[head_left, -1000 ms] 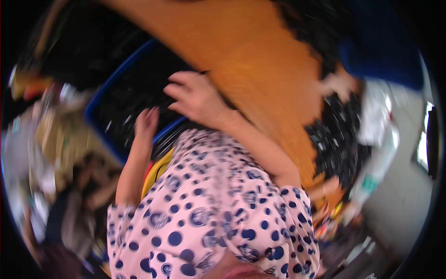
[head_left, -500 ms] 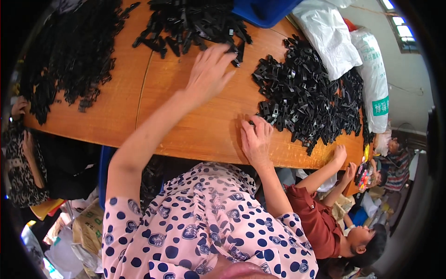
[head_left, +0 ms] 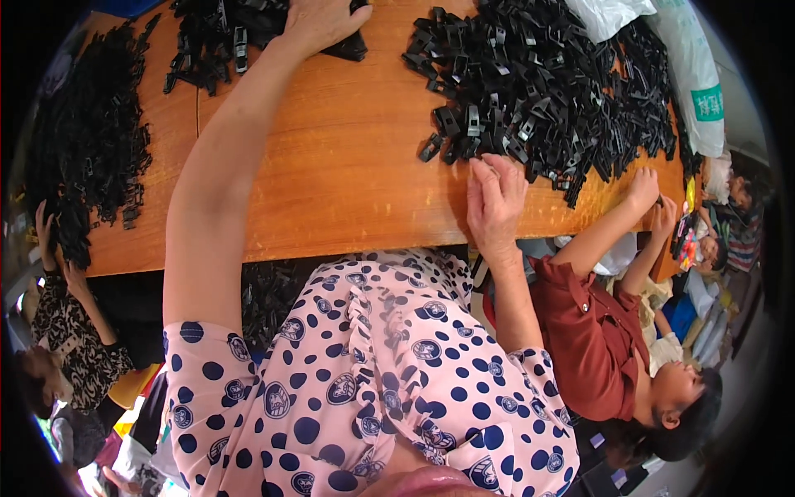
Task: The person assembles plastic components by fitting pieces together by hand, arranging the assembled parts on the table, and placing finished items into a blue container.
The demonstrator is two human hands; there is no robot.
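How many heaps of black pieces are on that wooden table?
3: the left heap, the top-middle heap by the left hand, and the right heap beside the right hand. More may be hidden beyond the picture's edge.

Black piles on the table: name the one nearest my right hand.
The right pile: its near edge lies by your right hand. The middle pile is by your left hand; the left pile is farther off.
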